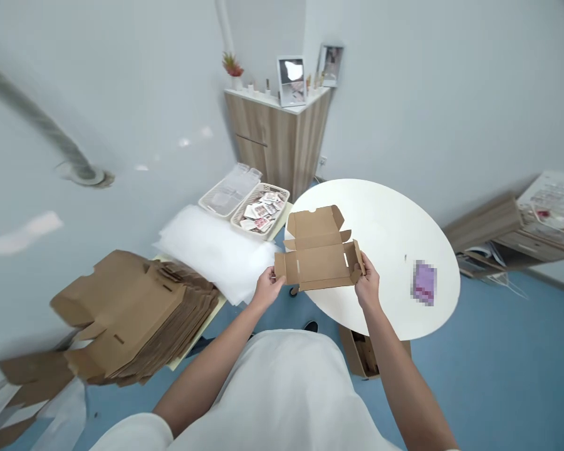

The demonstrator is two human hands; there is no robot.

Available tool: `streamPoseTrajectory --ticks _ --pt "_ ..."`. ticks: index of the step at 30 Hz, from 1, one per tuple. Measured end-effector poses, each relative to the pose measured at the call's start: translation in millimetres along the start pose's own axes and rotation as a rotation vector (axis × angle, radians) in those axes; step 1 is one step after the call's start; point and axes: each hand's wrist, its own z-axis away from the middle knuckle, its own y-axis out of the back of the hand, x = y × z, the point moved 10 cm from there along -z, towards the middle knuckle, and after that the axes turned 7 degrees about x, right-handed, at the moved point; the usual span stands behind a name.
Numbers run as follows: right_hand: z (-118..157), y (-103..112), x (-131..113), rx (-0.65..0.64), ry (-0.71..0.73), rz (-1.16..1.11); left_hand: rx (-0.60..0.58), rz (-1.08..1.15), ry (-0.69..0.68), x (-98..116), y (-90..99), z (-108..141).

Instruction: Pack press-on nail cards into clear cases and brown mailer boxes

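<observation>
Well beyond the fingers (367,267), a wooden cabinet (279,147) stands upright, with a plant (233,66) and two frames (292,94) on top. Far left of the fingers, a pipe (51,128) slants down; far to their right is a shelf (486,215).

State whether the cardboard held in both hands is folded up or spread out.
Partly folded: the cardboard has its end at the right hand raised, while its far panel lies spread open.

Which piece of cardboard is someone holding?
The carton over the white table, with the left hand at its left end and the right hand at its folded-up right end. Neither touches the stack at left.
</observation>
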Motion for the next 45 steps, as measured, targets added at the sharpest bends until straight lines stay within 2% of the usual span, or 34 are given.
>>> streamPoseTrajectory --ticks 4,6,8,10,14,18,27,29,31,33,37,40,45 --pt "0.5 59.9 31.0 0.104 -0.054 0.06 -0.041 -0.154 -0.058 -5.1 -55.4 -5.0" --pt "5.6 80.2 50.9 0.105 -0.158 0.125 -0.081 -0.279 -0.094 -6.5 -79.6 -6.9" --pt "12.1 92.9 69.4 0.068 -0.26 0.191 -0.106 -0.386 -0.133 -7.4 -99.1 -9.3" --pt "16.4 103.9 81.1 0.057 -0.295 0.275 -0.124 -0.458 -0.156 -10.3 -114.2 -12.4" --pt "22.1 123.5 102.6 0.125 -0.361 0.405 -0.172 -0.536 -0.15 -23.3 -133.8 -19.8" --pt "27.6 127.5 118.6 0.14 -0.429 0.391 -0.217 -0.572 -0.116 -36.7 -143.1 -29.8" --pt "24.1 125.0 129.6 0.128 -0.5 0.47 -0.262 -0.557 -0.054 -51.9 -159.1 -63.0" --pt "25.3 127.1 134.0 0.158 -0.523 0.497 -0.25 -0.572 -0.119 -48.0 -159.5 -63.8" --pt "28.3 130.8 137.1 0.194 -0.53 0.533 -0.215 -0.649 -0.242 -37.9 -157.2 -58.7" --pt "30.9 135.0 137.6 0.221 -0.514 0.582 -0.237 -0.76 -0.386 -26.8 -160.4 -46.0" --pt "23.7 147.0 132.4 0.273 -0.451 0.683 -0.527 -0.936 -0.635 -19.6 -188.2 -6.2" --pt "0.5 150.7 128.5 0.265 -0.422 0.687 -0.654 -1.014 -0.733 -23.1 -204.3 12.0" --pt "-57.0 144.2 131.5 0.197 -0.471 0.592 -0.684 -1.098 -0.764 -34.0 -221.9 14.8"
